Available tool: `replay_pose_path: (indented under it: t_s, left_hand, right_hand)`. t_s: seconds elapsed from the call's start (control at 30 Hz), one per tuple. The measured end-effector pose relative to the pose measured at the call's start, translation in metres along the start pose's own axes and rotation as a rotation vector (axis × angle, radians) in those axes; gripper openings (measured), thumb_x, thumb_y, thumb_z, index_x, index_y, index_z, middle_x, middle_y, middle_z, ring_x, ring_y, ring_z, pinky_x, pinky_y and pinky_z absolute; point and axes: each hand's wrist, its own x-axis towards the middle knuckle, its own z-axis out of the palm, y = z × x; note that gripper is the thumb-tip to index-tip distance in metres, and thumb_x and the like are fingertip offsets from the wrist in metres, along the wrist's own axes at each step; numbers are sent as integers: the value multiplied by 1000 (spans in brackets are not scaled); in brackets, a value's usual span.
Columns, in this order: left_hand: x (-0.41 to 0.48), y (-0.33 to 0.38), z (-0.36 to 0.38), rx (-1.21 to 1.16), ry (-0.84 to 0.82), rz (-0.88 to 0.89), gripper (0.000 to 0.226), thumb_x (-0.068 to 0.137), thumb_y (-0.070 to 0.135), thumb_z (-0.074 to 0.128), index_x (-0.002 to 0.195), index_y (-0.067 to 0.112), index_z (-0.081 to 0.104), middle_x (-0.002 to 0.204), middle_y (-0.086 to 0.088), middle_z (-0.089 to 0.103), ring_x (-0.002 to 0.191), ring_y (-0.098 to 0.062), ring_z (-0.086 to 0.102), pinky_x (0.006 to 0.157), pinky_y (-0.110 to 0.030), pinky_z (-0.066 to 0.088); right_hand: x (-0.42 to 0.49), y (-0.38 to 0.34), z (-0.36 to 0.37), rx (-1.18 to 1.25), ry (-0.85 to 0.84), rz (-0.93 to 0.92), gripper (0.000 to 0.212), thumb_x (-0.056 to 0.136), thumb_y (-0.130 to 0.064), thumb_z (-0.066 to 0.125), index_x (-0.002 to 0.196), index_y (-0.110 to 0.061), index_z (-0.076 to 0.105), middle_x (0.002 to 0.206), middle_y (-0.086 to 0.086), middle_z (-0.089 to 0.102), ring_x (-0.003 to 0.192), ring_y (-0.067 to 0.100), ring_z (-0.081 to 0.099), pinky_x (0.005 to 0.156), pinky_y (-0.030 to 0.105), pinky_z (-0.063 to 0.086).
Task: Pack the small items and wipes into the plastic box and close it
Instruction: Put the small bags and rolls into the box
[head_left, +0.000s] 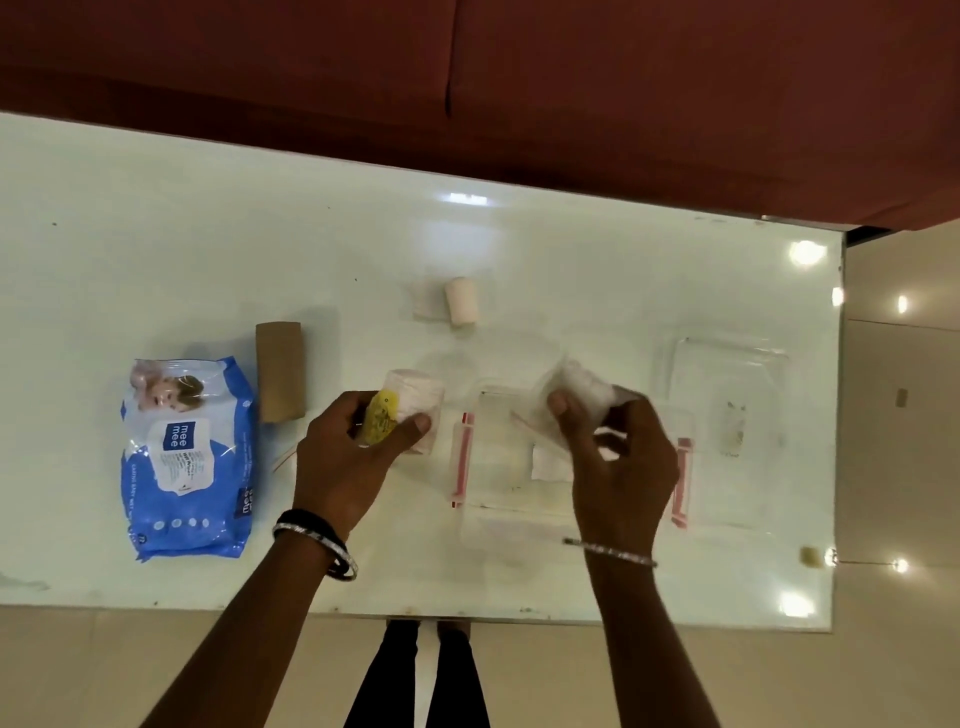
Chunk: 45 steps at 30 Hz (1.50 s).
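A glossy white table (208, 249) is seen from above, with a dark red sofa (623, 78) along its far edge and pale floor tiles below and to the right. Two bare forearms reach in from the near edge, and bangles are worn on both wrists.

The left hand (345, 462) is closed around a small yellow-labelled item (382, 418), pinched between thumb and fingers. Just beyond the fingertips, and touching or nearly touching them, a white roll (418, 397) in clear wrap is seen. What exactly the yellow item is cannot be told.

The right hand (618, 462) is held above a clear plastic box (498, 525), which lies open between the two hands and partly under the right one. A crinkled clear packet (582, 395) with white contents is gripped by the thumb and curled fingers. Red clips are seen on the box's left and right sides. Something white and flat lies inside the box, though it is too blurred to name.

To the right of the right hand, a clear lid (727, 374) lies flat on the table, apart from the box.

To the left of the left hand, a brown cardboard tube (279, 371) lies close by, and farther left a blue and white wipes pack (189, 457) lies flat. Beyond both hands, a small pale bandage roll (461, 301) lies on its own.
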Motion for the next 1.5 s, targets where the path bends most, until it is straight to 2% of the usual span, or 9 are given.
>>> replay_pose_path:
  t_s: [0.1,0.27,0.47,0.67,0.77,0.87,1.03,1.3,1.5]
  left_hand:
    - [-14,-2,-2,-108,-13,-35,60,50,63,80,98,29,67,99,5,74,94,-19,70,84,-49,58]
    - [-31,-4,-2,-180,-18,-33,54,47,64,81,91,35,69,94,8,75,91,-16,72,78,-42,60]
    - [-39,3,1,-239,-37,6,49,51,60,80,93,35,69,95,10,76,90,-12,73,67,-25,59]
    - [-48,10,6,-144,-17,69,45,59,56,77,96,33,67,96,9,74,93,-15,70,81,-44,59]
    - [-58,16,12,-31,20,161,32,65,50,77,93,43,63,92,19,71,87,-1,67,72,-21,59]
    - [-72,26,25,67,45,256,33,66,53,73,95,44,62,87,24,68,83,7,64,64,-8,52]
    - [-93,38,61,165,12,352,43,69,47,78,105,28,65,84,19,66,76,1,64,63,-19,57]
    - [-104,27,88,203,-231,332,70,71,39,80,135,26,53,128,12,59,109,-1,57,84,-22,56]
    - [-91,19,56,166,35,317,25,84,26,70,109,26,67,98,11,68,86,-2,66,65,-9,53]
  right_hand:
    - [-24,26,5,-71,-182,146,26,79,-39,78,93,-21,66,84,-8,70,75,0,65,58,1,45]
    - [-12,52,30,-212,-399,252,27,85,-32,75,97,-9,67,92,0,70,90,18,67,64,9,42]
    - [17,55,53,-194,-342,336,47,72,-32,86,110,-10,69,104,6,74,96,22,71,78,21,44]
    - [12,59,54,-226,-314,328,54,67,-43,87,105,-9,68,97,5,73,91,21,70,68,17,42]
    - [5,52,40,-253,-276,262,56,77,-51,76,115,-12,66,106,3,69,92,14,65,77,16,43]
    - [-9,36,6,-39,-253,276,46,91,-56,57,96,-13,71,92,0,71,83,12,65,78,17,49]
    - [-33,17,-45,495,-644,378,59,80,-56,70,129,-25,63,122,2,72,113,17,70,90,30,59]
    - [-22,48,-46,385,-303,560,64,61,-30,88,117,-19,58,104,8,76,93,24,76,77,37,60]
    - [6,72,-17,-33,-190,410,60,66,-28,89,116,-16,58,109,5,71,92,21,70,83,37,60]
